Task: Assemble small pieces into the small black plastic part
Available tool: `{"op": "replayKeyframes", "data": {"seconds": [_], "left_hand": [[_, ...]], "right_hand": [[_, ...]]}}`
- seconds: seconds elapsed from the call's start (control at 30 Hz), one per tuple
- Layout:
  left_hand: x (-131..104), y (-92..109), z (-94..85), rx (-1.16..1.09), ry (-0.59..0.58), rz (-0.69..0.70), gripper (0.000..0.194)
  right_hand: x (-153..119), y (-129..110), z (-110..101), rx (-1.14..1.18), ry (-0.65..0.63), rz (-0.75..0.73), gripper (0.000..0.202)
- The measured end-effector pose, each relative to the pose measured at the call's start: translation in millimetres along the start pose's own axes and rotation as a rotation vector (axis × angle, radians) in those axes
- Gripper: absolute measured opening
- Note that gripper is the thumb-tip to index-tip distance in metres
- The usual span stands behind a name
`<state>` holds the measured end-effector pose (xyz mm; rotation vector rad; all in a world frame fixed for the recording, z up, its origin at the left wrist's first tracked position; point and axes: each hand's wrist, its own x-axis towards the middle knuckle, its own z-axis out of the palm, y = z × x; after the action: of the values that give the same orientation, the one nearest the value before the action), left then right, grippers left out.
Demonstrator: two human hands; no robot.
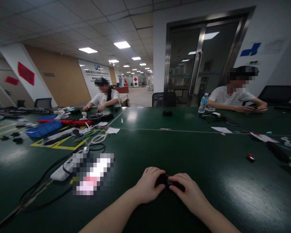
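Both of my hands are at the near middle of the dark green table (135, 149), close together around a small black object (168, 182). My left hand (149, 184) grips its left side between thumb and fingers. On the right side, my right hand (185, 189) pinches it with thumb and fingertips. The fingers cover much of the object, so its exact shape cannot be made out.
Left: a white power strip (61, 171), black cables, a pixelated bright patch, a blue tray (43, 128). Right: a small red item (250, 157), a water bottle (203, 103), papers. A black object (167, 113) lies farther back. Two people sit across the table.
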<state>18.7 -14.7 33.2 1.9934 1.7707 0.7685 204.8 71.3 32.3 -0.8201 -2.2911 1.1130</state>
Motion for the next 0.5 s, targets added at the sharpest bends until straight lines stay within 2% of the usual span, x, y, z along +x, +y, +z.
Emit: {"op": "replayKeyframes", "data": {"seconds": [0.23, 0.5], "left_hand": [[0.6, -2.2, 3.2, 0.019, 0.011, 0.008, 0.043], [0.3, 0.9, 0.5, 0.008, -0.012, -0.021, 0.043]], "right_hand": [[-0.3, -5.0, 1.4, -0.17, -0.014, -0.07, 0.023], [-5.0, 0.8, 0.7, -0.092, 0.004, -0.061, 0.035]]}}
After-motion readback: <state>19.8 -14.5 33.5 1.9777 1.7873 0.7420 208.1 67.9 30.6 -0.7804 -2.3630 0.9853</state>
